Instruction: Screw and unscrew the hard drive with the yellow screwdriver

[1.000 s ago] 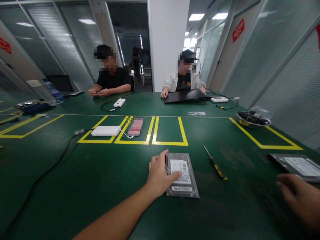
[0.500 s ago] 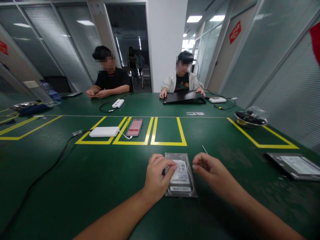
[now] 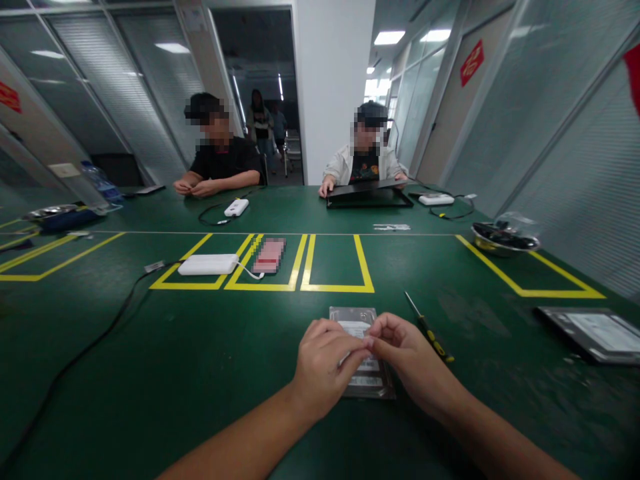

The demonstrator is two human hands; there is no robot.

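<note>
A silver hard drive with a white label (image 3: 370,383) lies flat on the green table, partly covered by my hands. Above its left side, my left hand (image 3: 327,363) has thumb and index finger pinched together. My right hand (image 3: 405,350) meets it from the right, also pinching, and the fingertips touch over the drive. Whatever sits between the fingertips is too small to make out. A screwdriver with a black and yellow handle (image 3: 434,337) lies just beyond my right hand.
On the right are another drive (image 3: 600,332) and a metal bowl of black items (image 3: 505,240). A white power bank (image 3: 209,265) is cabled to a pink phone (image 3: 270,255). Two people sit across the table; one holds a black panel (image 3: 367,189).
My right hand has moved left to meet my left hand over the drive, uncovering the screwdriver's handle. My left hand has shifted slightly right. Across the table, the black panel has tilted.
</note>
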